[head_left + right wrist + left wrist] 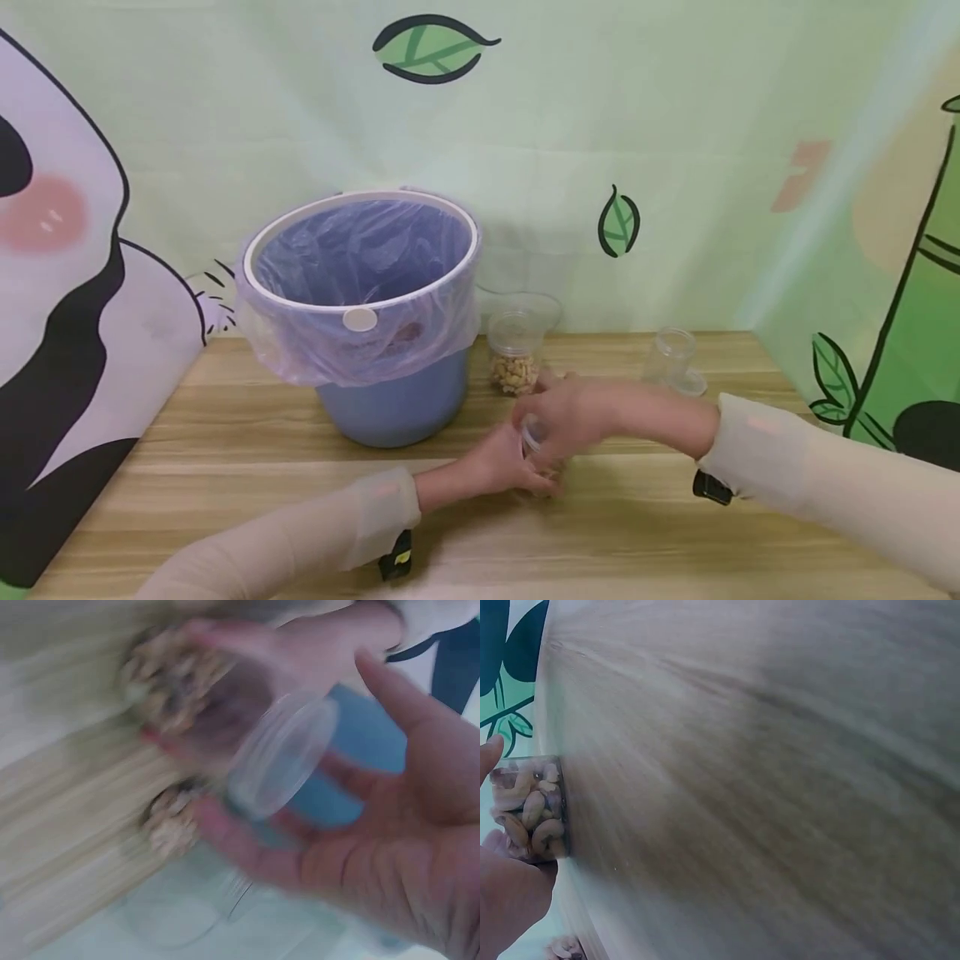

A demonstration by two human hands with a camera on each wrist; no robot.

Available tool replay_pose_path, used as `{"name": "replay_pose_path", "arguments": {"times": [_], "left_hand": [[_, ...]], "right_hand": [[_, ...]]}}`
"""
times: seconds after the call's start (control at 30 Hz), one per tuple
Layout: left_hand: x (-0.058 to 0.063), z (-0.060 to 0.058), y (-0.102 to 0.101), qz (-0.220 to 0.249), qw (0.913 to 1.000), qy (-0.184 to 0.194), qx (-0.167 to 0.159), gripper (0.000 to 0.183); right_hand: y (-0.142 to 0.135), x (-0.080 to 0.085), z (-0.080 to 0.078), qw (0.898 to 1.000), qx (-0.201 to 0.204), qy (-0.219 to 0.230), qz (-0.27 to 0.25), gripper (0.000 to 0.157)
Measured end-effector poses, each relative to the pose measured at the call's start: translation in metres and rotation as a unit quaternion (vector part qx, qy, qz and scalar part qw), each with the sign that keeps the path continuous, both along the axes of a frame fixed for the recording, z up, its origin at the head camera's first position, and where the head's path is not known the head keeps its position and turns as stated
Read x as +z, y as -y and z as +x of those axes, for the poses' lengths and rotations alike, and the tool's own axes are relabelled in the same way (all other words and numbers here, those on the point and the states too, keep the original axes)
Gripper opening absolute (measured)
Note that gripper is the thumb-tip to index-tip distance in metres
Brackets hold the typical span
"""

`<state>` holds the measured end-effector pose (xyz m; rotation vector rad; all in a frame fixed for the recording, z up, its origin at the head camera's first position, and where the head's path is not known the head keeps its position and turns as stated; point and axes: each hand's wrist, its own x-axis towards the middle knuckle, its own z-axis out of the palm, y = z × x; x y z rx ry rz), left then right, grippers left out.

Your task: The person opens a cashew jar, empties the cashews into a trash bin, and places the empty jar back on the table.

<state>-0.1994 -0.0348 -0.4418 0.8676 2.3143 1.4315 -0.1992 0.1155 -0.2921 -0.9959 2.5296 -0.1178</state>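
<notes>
My left hand point(502, 462) grips a small clear jar point(531, 810) of cashews near the middle of the table, fingers and thumb around its sides. The jar is close over the wood in the left wrist view. Over the jar's clear round top point(289, 750) is my right hand point(562, 412), its thumb apart and its fingers spread loosely around that top, blurred. Just behind the hands stands a second clear jar point(514, 367), partly filled with nuts.
A blue bin point(397, 408) with a white rim and a clear plastic liner point(300, 337) stands left of the hands. At the back right are a clear jar point(672, 346) and a round clear lid point(692, 383). A printed cloth wall point(540, 108) borders the table.
</notes>
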Motion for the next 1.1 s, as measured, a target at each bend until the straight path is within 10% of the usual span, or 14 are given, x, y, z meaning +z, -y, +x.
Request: {"name": "replay_pose_path", "arguments": {"times": [0.17,0.33,0.47,0.63,0.77,1.1], "left_hand": [[0.001,0.003,0.001,0.041,0.9985,0.036,-0.010,0.068],[0.001,0.003,-0.001,-0.017,0.9998,0.000,0.003,0.060],[0.000,0.002,-0.002,-0.035,0.9993,-0.012,0.009,0.059],[-0.001,0.000,0.000,-0.022,0.9997,-0.013,0.003,0.069],[-0.001,0.001,0.000,-0.006,0.9999,-0.011,0.007,0.077],[0.000,0.000,-0.001,0.000,1.0000,-0.008,-0.001,0.073]], "right_hand": [[0.022,-0.001,0.015,0.990,-0.117,-0.035,0.075,0.060],[0.033,-0.008,0.020,0.976,-0.099,-0.106,0.159,0.057],[0.031,-0.009,0.020,0.981,-0.099,-0.105,0.129,0.052],[0.014,-0.006,0.014,0.994,0.018,-0.106,0.027,0.031],[0.003,-0.008,0.005,0.985,0.120,-0.119,-0.036,0.022],[-0.007,-0.009,0.001,0.984,0.141,-0.078,-0.078,0.031]]}}
